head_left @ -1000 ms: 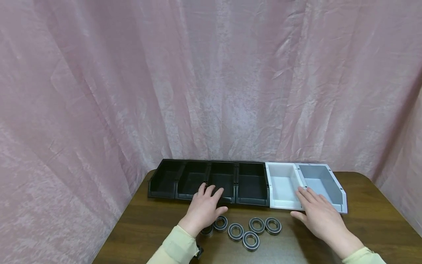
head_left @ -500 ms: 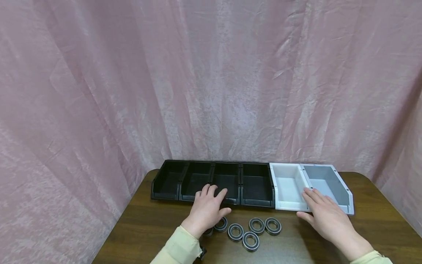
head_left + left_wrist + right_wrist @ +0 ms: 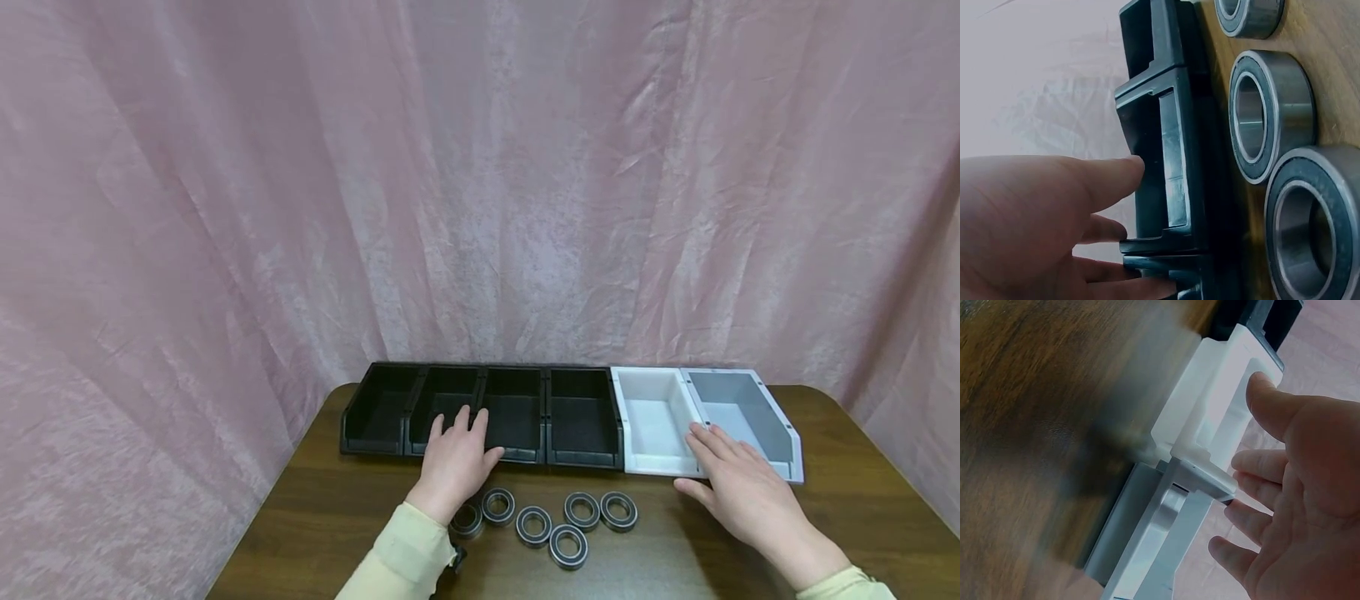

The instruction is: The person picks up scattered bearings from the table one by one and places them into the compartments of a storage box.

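Note:
My left hand [image 3: 453,458] reaches over the front of the black bins [image 3: 583,417], fingers spread and holding nothing. In the left wrist view its thumb overlaps one bin's opening, with other fingertips at the dividing wall below. My right hand [image 3: 738,483] lies with extended fingers over the front divider between the white bin [image 3: 651,421] and the grey bin [image 3: 776,425]. From the right wrist, its fingertips appear right at that divider's front corner. Several ball bearings [image 3: 520,527] lie flat on the table in front of the bins, one partly hidden by my left wrist.
The bins stand side by side in one row along the back of the brown wooden table [image 3: 637,575]. Behind them hangs a pink velvet curtain [image 3: 480,208]. A small black item [image 3: 457,557] shows at my left cuff.
The whole bin row has shifted a little right along the table, with both hands moving right too. My left hand has since drawn back left along the bins. The bearings stay put.

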A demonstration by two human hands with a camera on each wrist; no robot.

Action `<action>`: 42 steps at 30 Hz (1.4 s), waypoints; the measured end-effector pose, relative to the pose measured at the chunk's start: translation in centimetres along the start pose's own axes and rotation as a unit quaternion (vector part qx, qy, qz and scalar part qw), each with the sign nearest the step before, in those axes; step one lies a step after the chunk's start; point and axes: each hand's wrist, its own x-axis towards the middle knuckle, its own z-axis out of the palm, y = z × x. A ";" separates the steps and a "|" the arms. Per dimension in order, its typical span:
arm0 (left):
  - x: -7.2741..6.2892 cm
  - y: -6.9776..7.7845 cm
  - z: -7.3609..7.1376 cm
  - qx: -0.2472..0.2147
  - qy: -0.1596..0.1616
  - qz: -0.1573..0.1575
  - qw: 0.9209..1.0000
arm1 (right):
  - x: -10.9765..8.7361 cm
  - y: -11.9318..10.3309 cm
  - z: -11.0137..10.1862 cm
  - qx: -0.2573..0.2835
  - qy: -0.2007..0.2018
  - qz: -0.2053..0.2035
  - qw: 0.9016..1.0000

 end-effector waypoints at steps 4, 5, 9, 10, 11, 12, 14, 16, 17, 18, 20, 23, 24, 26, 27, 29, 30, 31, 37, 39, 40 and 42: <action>-0.1 0.0 0.1 0.007 0.000 0.007 1.000 | 0.0 0.0 0.1 -0.003 0.003 -0.004 1.000; -0.1 0.0 0.2 0.008 -0.001 0.009 1.000 | 0.0 0.0 0.1 -0.004 0.004 -0.004 1.000; -0.2 0.0 0.3 0.011 0.001 0.017 1.000 | -0.1 0.1 0.0 -0.007 0.005 -0.004 1.000; -0.2 0.0 0.3 0.012 0.002 0.019 1.000 | -0.1 0.1 0.0 -0.008 0.005 -0.004 1.000; -0.2 0.1 0.3 0.011 0.004 0.020 1.000 | -0.1 0.1 0.0 -0.008 0.005 -0.003 1.000; -0.2 0.1 0.3 0.011 0.005 0.020 1.000 | -0.2 0.1 0.0 -0.008 0.004 -0.003 1.000; -0.4 0.1 0.4 0.011 0.008 0.020 1.000 | -0.2 0.1 0.0 -0.008 0.002 -0.002 1.000; -0.5 0.1 0.5 0.011 0.014 0.020 1.000 | -0.2 0.1 0.0 -0.008 0.001 -0.002 1.000; -0.6 0.0 0.5 0.013 0.019 0.020 1.000 | -0.3 0.1 0.0 -0.008 0.000 -0.002 1.000; -0.6 0.0 0.5 0.015 0.024 0.020 0.999 | -0.3 0.0 0.0 -0.008 -0.001 -0.001 1.000; -0.7 -0.2 0.6 0.021 0.036 0.020 0.999 | -0.4 0.0 0.0 -0.009 -0.002 -0.001 1.000; -0.7 -0.4 0.6 0.031 0.052 0.023 0.998 | -0.5 -0.1 0.0 -0.010 -0.001 0.000 1.000; -0.7 -0.4 0.5 0.034 0.054 0.024 0.998 | -0.5 -0.1 0.0 -0.010 0.000 0.000 1.000; -0.6 -0.4 0.5 0.036 0.054 0.027 0.998 | -0.6 -0.1 -0.1 -0.010 0.003 -0.001 1.000; -0.6 -0.4 0.4 0.037 0.053 0.029 0.997 | -0.7 -0.2 -0.1 -0.010 0.005 -0.001 1.000; -0.5 -0.3 0.4 0.041 0.053 0.034 0.997 | -0.8 -0.2 -0.1 -0.010 0.010 -0.001 1.000; -0.4 -0.3 0.3 0.042 0.052 0.036 0.997 | -0.8 -0.3 -0.1 -0.010 0.012 -0.001 1.000; -0.4 -0.2 0.3 0.043 0.053 0.038 0.997 | -0.8 -0.3 0.0 -0.008 0.014 -0.001 1.000; -0.4 -0.1 0.3 0.047 0.057 0.056 0.996 | -0.7 -0.7 0.0 -0.006 0.005 0.003 1.000; -0.5 -0.1 0.3 0.046 0.058 0.059 0.996 | -0.6 -0.9 0.0 -0.006 -0.004 0.008 1.000; -0.5 -0.1 0.3 0.045 0.059 0.059 0.996 | -0.6 -1.0 0.0 -0.005 -0.008 0.011 1.000; -0.5 -0.1 0.3 0.041 0.060 0.058 0.996 | -0.5 -1.2 -0.1 -0.004 -0.009 0.015 1.000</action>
